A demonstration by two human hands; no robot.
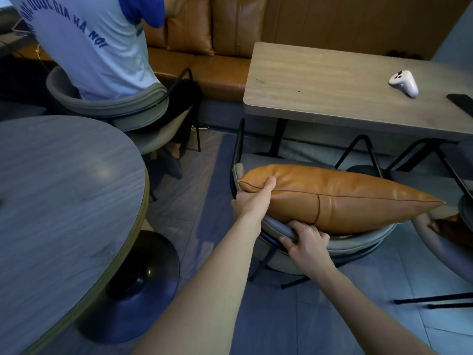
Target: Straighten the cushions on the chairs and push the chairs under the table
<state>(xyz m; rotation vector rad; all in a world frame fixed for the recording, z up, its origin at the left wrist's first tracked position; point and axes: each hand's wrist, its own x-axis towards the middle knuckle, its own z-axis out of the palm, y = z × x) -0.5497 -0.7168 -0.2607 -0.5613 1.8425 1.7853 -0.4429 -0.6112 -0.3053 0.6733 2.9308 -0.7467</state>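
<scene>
Left grip (pixel 252 201) clenched on tan cushion (pixel 332 198), right grip (pixel 307 243) on chair backrest (pixel 358 245).

Glossy tan leather cushion (pixel 332 198); matt woodgrain table (pixel 320 85).

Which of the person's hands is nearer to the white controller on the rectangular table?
Right. The right hand grips the chair backrest below the tan cushion, toward the white controller. The left hand holds the cushion's far-left corner, farther away.

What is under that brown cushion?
The brown cushion lies across the grey chair, its lower edge on the backrest rim that the right hand grips. The seat beneath is mostly covered.
</scene>
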